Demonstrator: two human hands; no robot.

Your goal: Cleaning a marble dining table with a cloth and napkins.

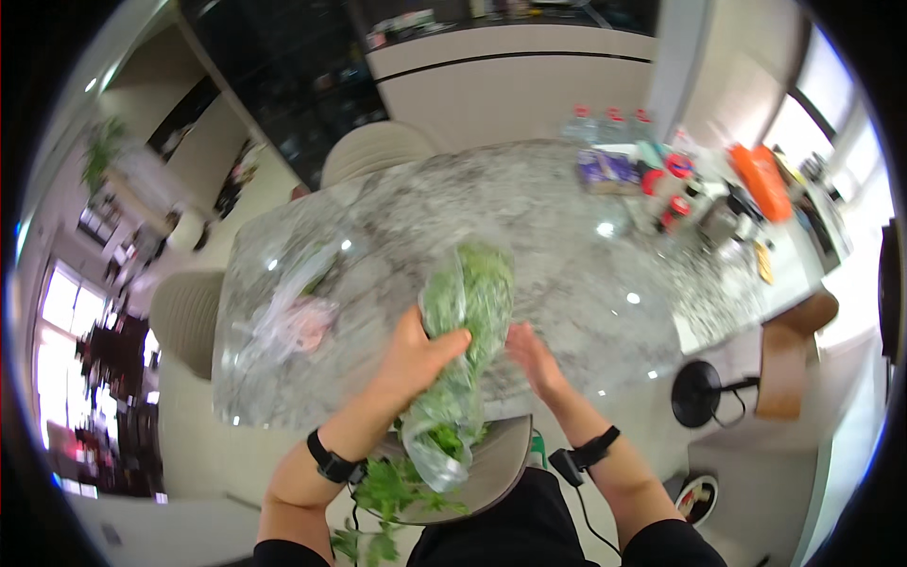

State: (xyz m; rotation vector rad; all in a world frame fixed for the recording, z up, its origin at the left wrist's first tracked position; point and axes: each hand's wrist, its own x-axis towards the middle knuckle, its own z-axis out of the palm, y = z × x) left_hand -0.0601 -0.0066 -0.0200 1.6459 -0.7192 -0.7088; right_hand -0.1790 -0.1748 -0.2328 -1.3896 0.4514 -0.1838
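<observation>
My left hand (422, 353) is closed around a long clear plastic bag of leafy greens (477, 283), its thumb laid across the front. The bag hangs over the near edge of the marble table, slanting with its lower end toward me. Loose green leafy stalks (392, 489) show below it, above the chair seat. Beside the bag's right side is my right hand (535, 359), slightly blurred, with fingers stretched out and nothing in them. Whether its fingertips touch the bag I cannot tell.
On the left of the marble table (378, 227) lies a thin plastic bag with something pinkish (307, 321). A purple package (608, 172), several bottles (612, 121) and an orange bag (759, 181) crowd the far right. A chair (505, 472) stands right before me.
</observation>
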